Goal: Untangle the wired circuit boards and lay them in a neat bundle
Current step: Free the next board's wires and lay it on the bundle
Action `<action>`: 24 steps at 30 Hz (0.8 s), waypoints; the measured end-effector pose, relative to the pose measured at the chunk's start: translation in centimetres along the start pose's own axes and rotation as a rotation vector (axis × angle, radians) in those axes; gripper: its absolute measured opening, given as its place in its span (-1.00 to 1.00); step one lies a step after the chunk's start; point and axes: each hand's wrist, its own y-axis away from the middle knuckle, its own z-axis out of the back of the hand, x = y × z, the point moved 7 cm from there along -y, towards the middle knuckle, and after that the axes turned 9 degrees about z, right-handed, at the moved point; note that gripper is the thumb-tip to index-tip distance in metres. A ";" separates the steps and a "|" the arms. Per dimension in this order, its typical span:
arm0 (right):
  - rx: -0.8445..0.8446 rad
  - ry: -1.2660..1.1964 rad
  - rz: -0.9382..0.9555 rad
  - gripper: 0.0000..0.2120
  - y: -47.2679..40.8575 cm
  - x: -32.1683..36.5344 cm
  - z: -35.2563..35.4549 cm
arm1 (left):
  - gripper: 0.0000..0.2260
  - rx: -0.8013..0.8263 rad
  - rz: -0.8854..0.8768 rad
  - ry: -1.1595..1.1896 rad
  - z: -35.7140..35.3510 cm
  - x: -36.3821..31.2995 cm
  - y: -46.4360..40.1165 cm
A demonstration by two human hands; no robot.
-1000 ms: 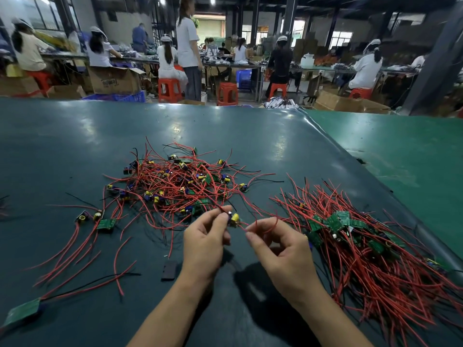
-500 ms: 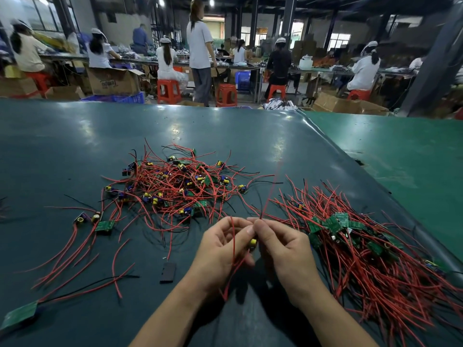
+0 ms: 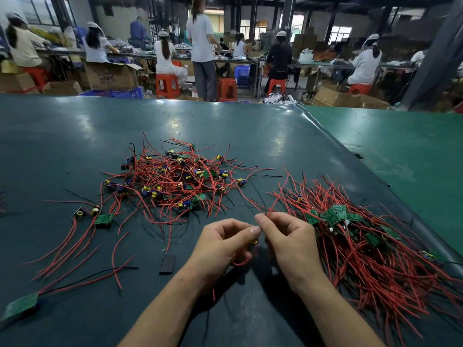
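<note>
Hands meet at lower centre of the frame: left hand (image 3: 220,242) and right hand (image 3: 288,236) both pinch one small red-wired circuit board (image 3: 254,242) between them. Neat bundle of red-wired green boards (image 3: 350,234) lies just right of the right hand, wires running toward lower right; the tangled pile (image 3: 175,181) sits above on the dark green table (image 3: 75,136).

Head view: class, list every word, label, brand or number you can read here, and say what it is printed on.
Cardboard box behind the table: dark printed lettering, seemingly upside down, too blurred to read.
Circuit boards in the right bundle: any markings too small to read.
Black strip on the table: no visible text.
Nothing else carries legible text.
</note>
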 end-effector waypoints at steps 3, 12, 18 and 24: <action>0.009 -0.058 -0.071 -0.89 0.1 -0.4 -0.3 | -0.83 -0.017 -0.022 0.002 0.2 0.0 0.0; -0.112 -0.250 -0.115 -0.85 0.2 -0.5 -0.3 | -0.82 0.179 0.055 0.110 -0.3 -0.5 0.2; -0.170 -0.422 -0.181 -0.86 0.0 -0.8 -0.2 | -0.81 0.339 0.109 0.140 -0.9 -0.3 1.0; -0.234 -0.528 -0.255 -0.83 -0.2 -1.4 0.2 | -0.85 0.486 0.186 0.129 -1.5 0.3 1.8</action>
